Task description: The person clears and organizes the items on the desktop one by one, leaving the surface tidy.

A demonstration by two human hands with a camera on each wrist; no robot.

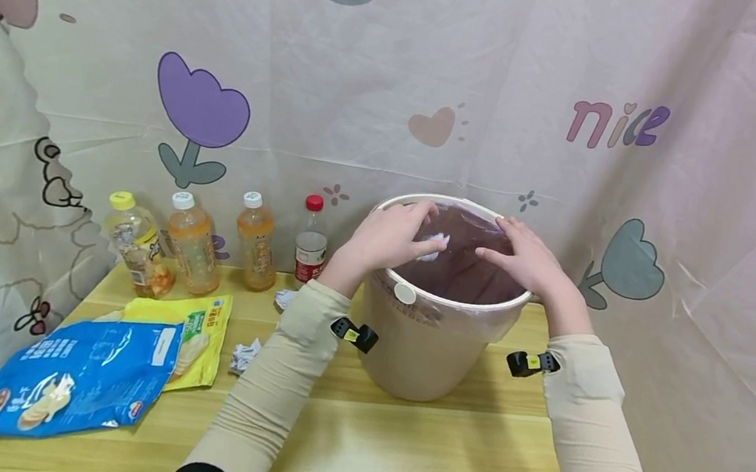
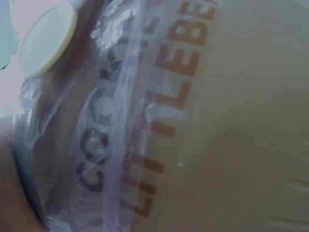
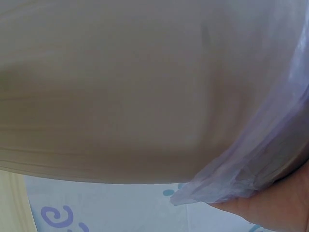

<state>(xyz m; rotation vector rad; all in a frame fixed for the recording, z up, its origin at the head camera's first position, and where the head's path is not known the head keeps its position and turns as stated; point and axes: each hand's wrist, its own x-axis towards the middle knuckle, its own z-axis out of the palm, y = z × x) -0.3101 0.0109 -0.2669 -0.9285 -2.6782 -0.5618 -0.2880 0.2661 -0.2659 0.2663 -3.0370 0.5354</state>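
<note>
A beige bin [image 1: 426,344] with a white rim and a clear plastic liner [image 1: 473,267] stands on the table. My left hand [image 1: 388,236] reaches over its left side, fingers and thumb extended over the opening. A piece of white crumpled paper [image 1: 430,256] shows behind the left thumb; I cannot tell whether the thumb touches it. On the opposite side my right hand [image 1: 524,258] lies over the rim with fingers spread and thumb pointing inward. Brown lettering [image 2: 169,111] and folded-over liner [image 2: 120,145] fill the left wrist view. The right wrist view shows liner edge [image 3: 260,154] beside the hand.
Several drink bottles [image 1: 256,245] stand along the back left, one a red-capped bottle [image 1: 310,243]. A blue snack bag [image 1: 77,380] overlaps a yellow snack bag [image 1: 205,341] at the left. Crumpled paper balls [image 1: 244,356] lie by the left forearm. A printed cloth [image 1: 386,56] hangs behind.
</note>
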